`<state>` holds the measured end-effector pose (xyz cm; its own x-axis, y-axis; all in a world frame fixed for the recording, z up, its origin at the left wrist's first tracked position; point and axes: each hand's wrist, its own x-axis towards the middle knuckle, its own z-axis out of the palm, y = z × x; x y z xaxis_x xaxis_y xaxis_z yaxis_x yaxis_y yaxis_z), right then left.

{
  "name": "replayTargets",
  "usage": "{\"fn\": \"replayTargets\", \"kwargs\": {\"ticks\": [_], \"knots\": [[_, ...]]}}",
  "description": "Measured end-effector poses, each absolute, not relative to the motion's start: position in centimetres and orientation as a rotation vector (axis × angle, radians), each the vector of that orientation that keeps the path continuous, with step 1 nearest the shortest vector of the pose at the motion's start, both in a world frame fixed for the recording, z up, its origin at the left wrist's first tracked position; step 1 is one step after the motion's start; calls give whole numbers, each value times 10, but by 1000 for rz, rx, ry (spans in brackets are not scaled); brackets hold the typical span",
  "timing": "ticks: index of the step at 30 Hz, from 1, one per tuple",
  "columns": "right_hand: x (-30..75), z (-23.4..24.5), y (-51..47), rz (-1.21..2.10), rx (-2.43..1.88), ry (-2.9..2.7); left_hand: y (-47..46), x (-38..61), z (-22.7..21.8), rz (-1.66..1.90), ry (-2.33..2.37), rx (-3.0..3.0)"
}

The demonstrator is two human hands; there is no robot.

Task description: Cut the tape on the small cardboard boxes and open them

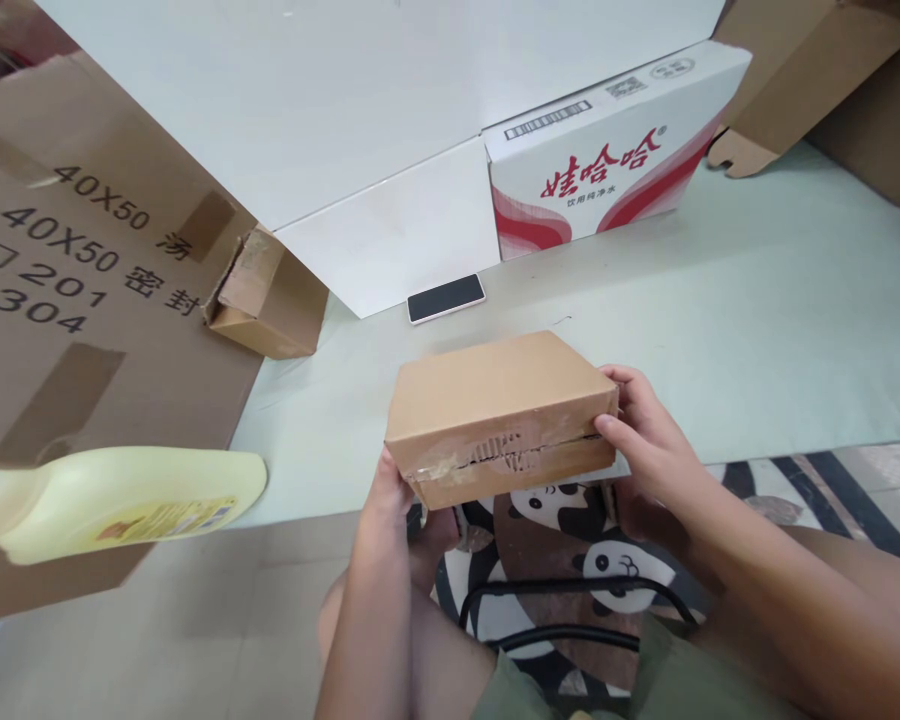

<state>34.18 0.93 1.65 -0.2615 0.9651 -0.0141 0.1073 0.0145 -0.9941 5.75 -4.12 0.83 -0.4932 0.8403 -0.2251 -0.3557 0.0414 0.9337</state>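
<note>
A small brown cardboard box (495, 400) is held up in front of me over my lap, its near edge torn along a taped seam. My left hand (394, 500) grips the box at its lower left corner, fingers curled under it. My right hand (641, 430) clasps the right end, thumb pressed on the near face and fingers wrapped behind. Both hands are closed on the box.
A black phone (446, 298) lies on the pale green mat (757, 330) behind the box. White cartons (390, 240) and a red-printed water carton (600, 160) stand at the back. A flattened brown carton (82, 300) and a yellowish plastic bottle (120, 500) lie at left.
</note>
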Motion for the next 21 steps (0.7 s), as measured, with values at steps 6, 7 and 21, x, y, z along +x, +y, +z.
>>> {"fn": "replayTargets", "kwargs": {"ticks": [6,7,21], "knots": [[342,17,9,1358,-1155,-1484,-40,59,12,1622,1403,457],[342,17,9,1361,-1155,-1481,-40,59,12,1615,1402,477],[342,18,10,1344,-1162,-1495,-43,59,7,1611,1384,537]]}}
